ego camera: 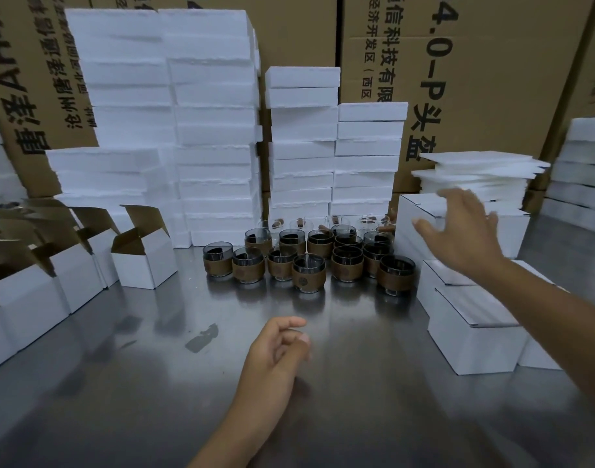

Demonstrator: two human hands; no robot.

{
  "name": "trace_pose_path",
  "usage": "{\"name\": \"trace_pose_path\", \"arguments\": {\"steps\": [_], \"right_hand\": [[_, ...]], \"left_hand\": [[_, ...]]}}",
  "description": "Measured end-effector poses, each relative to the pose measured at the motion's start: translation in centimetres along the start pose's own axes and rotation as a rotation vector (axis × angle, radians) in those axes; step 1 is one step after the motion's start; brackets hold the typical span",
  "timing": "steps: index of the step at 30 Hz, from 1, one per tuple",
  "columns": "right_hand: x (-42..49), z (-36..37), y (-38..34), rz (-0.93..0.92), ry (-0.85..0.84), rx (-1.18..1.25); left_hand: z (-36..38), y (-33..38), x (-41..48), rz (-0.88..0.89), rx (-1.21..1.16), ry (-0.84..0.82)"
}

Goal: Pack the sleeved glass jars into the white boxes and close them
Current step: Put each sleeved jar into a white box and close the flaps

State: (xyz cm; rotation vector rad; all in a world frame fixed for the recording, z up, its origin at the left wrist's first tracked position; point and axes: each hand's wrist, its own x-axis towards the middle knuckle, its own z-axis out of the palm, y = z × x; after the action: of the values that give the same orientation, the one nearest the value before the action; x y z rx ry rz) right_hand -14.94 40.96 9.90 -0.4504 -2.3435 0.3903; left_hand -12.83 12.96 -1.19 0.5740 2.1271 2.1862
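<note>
Several glass jars with brown sleeves (308,273) stand clustered at the middle of a steel table (154,383). Open white boxes (144,261) with raised flaps line the left side. Closed white boxes (471,332) are stacked at the right. My left hand (279,349) hovers low over the table in front of the jars, fingers loosely curled, holding nothing. My right hand (465,231) is raised with spread fingers over a closed white box (421,214) at the right, near a pile of thin white foam sheets (478,173). It holds nothing.
Tall stacks of white foam blocks (208,130) stand behind the jars and at both edges. Large brown cartons (475,79) with printed characters form the back wall. A small dark scrap (203,337) lies on the table left of my left hand.
</note>
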Motion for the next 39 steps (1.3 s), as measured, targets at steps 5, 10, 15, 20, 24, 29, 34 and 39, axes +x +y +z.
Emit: {"name": "trace_pose_path", "arguments": {"steps": [5, 10, 15, 20, 24, 29, 34, 39], "right_hand": [[-7.4, -1.1, -5.0, -0.182, -0.27, 0.362], [-16.3, 1.4, -5.8, -0.275, -0.486, 0.319], [-19.3, 3.2, -5.1, -0.259, -0.38, 0.291], [-19.4, 2.8, -4.5, -0.27, -0.296, 0.202], [-19.5, 2.2, -4.6, -0.294, -0.315, 0.161], [-19.7, 1.7, -4.9, -0.284, -0.361, 0.173], [-19.9, 1.5, -5.3, -0.29, -0.422, 0.165], [-20.2, 1.2, -5.8, -0.267, -0.405, 0.156]], "left_hand": [[0.0, 0.5, -0.1, 0.028, 0.047, 0.007], [0.0, 1.0, -0.7, 0.083, 0.07, 0.058], [-0.4, 0.9, -1.9, 0.114, 0.136, 0.076], [-0.4, 1.5, -3.4, 0.142, 0.222, 0.079], [-1.4, 2.8, -5.4, 0.158, 0.235, 0.022], [-6.6, 5.9, -9.5, 0.29, 0.305, 0.026], [-15.5, 8.2, -13.0, 0.452, 0.672, 0.345], [-24.0, 7.8, -14.1, 0.349, 1.117, 0.761]]}}
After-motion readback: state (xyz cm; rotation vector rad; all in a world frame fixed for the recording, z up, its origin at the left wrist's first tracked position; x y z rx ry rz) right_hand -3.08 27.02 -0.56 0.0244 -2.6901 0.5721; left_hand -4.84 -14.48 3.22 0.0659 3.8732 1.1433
